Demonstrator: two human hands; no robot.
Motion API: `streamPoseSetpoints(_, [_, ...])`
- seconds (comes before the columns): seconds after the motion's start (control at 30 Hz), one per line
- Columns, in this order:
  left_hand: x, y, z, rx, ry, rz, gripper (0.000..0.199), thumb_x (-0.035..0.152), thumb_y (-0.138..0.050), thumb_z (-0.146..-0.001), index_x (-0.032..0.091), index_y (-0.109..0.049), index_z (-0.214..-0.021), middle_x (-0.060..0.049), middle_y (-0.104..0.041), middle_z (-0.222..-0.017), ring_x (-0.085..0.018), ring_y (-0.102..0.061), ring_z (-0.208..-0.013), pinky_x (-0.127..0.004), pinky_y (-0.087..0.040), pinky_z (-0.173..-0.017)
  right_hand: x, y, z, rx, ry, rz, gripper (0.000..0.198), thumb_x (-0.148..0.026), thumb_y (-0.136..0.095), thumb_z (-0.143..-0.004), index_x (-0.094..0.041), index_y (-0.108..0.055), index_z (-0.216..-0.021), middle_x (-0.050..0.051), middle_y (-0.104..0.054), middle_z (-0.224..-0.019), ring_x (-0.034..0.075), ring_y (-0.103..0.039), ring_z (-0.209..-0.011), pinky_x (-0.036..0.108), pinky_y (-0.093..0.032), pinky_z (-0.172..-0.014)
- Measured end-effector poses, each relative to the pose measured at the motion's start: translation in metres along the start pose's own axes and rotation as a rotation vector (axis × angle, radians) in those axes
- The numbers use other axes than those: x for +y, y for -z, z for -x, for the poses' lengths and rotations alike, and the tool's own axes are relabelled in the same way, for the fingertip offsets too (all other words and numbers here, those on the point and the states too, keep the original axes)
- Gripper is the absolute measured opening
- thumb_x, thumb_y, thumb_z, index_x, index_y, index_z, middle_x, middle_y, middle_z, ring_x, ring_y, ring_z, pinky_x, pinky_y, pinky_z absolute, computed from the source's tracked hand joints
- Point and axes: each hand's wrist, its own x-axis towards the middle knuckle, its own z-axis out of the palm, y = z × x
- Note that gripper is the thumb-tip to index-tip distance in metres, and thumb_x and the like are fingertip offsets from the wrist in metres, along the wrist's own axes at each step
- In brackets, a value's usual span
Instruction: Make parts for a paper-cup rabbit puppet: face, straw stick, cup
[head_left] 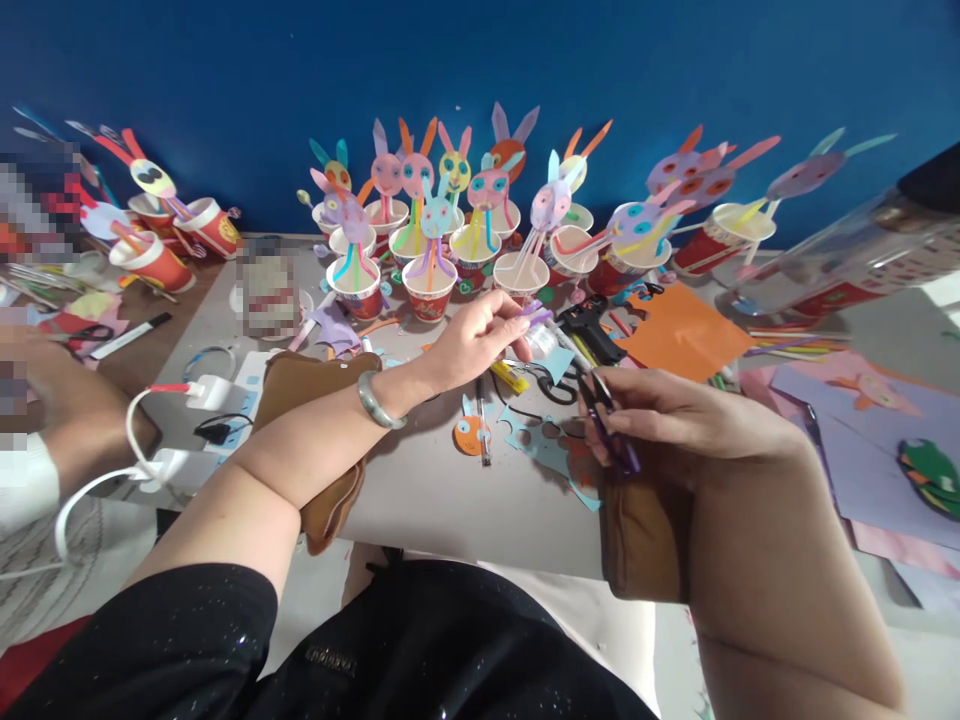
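The left hand (487, 338), its grip pinching a small purple piece (537, 314) that lies roughly crosswise (paper or straw, I cannot tell), reaches out just before the paper cups (430, 293), which crowd its far side. Bare worktop (450, 510) opens nearer the body; a black glue gun (591, 328) lies beyond. Rightmost, the right hand (682, 412) grasps purple-handled snips (626, 458), slanted with tips pointing away and leftward, toward the piece, near but apart.
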Motion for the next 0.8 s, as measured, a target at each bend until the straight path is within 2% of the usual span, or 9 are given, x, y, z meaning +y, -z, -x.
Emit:
streamPoseSetpoints(0.07, [0.002,-0.001,0.001,-0.038,0.033,-0.017,0.027,0.043,-0.064,-0.097,0.021,-0.050,-0.090,-0.001,-0.074,-0.073,-0.005,-0.046,-0.050,-0.025,-0.033,-0.049,0.002,-0.006,0.002,0.156,0.103,-0.132,0.031,-0.052,-0.057,-0.100,-0.022,-0.055,-0.094,0.002,-0.065,-0.074,0.017,-0.065,-0.063,0.031,-0.052,-0.061])
streamPoseSetpoints(0.17, [0.005,-0.001,0.003,-0.105,0.072,-0.028,0.039,0.055,-0.070,-0.091,0.019,-0.054,-0.091,-0.002,-0.075,-0.076,-0.006,-0.049,-0.053,-0.024,-0.036,-0.051,0.006,-0.016,-0.004,0.607,0.194,-0.142,0.023,-0.047,-0.055,-0.101,-0.025,-0.053,-0.097,-0.005,-0.051,-0.066,0.013,-0.049,-0.050,0.027,-0.038,-0.046])
streamPoseSetpoints(0.23, [0.006,-0.002,0.004,-0.125,0.092,-0.036,0.044,0.059,-0.072,-0.089,0.018,-0.057,-0.091,-0.003,-0.075,-0.077,-0.006,-0.050,-0.054,-0.024,-0.035,-0.052,0.008,-0.018,-0.011,0.849,0.210,0.126,0.019,-0.043,-0.055,-0.100,-0.024,-0.058,-0.099,-0.005,-0.050,-0.064,0.013,-0.044,-0.050,0.026,-0.036,-0.049])
streamPoseSetpoints(0.27, [0.006,-0.002,0.004,-0.130,0.099,-0.044,0.046,0.061,-0.072,-0.088,0.018,-0.058,-0.091,-0.003,-0.075,-0.077,-0.006,-0.051,-0.054,-0.024,-0.035,-0.052,0.009,-0.017,-0.014,0.918,0.210,0.316,0.020,-0.042,-0.056,-0.099,-0.023,-0.063,-0.099,-0.003,-0.055,-0.065,0.013,-0.048,-0.053,0.027,-0.039,-0.054])
streamPoseSetpoints(0.33, [0.006,-0.003,0.004,-0.142,0.104,-0.058,0.047,0.062,-0.074,-0.086,0.017,-0.059,-0.090,-0.004,-0.074,-0.076,-0.006,-0.054,-0.056,-0.023,-0.036,-0.053,0.011,-0.014,-0.017,0.964,0.200,0.658,0.029,-0.046,-0.056,-0.099,-0.020,-0.070,-0.097,0.003,-0.066,-0.074,0.017,-0.059,-0.064,0.029,-0.043,-0.065])
streamPoseSetpoints(0.4, [0.005,-0.004,0.004,-0.160,0.103,-0.070,0.048,0.062,-0.075,-0.085,0.017,-0.060,-0.090,-0.004,-0.075,-0.076,-0.008,-0.058,-0.059,-0.023,-0.040,-0.055,0.012,-0.010,-0.017,0.952,0.176,0.843,0.042,-0.053,-0.049,-0.102,-0.019,-0.074,-0.092,0.008,-0.072,-0.080,0.020,-0.065,-0.072,0.029,-0.042,-0.068])
streamPoseSetpoints(0.5, [0.004,-0.004,0.004,-0.179,0.088,-0.090,0.046,0.059,-0.075,-0.086,0.016,-0.061,-0.089,-0.005,-0.075,-0.076,-0.009,-0.061,-0.062,-0.023,-0.044,-0.058,0.012,-0.010,-0.013,0.980,0.160,0.928,0.056,-0.060,-0.041,-0.104,-0.018,-0.074,-0.089,0.010,-0.074,-0.080,0.020,-0.066,-0.073,0.028,-0.040,-0.065])
streamPoseSetpoints(0.8, [0.005,-0.003,0.006,-0.219,0.054,-0.270,0.028,0.043,-0.068,-0.095,0.016,-0.064,-0.091,-0.004,-0.074,-0.082,-0.010,-0.062,-0.067,-0.023,-0.042,-0.060,0.011,-0.018,-0.012,1.036,0.183,1.083,0.069,-0.075,-0.039,-0.100,-0.018,-0.078,-0.094,0.008,-0.073,-0.077,0.015,-0.060,-0.064,0.028,-0.033,-0.058])
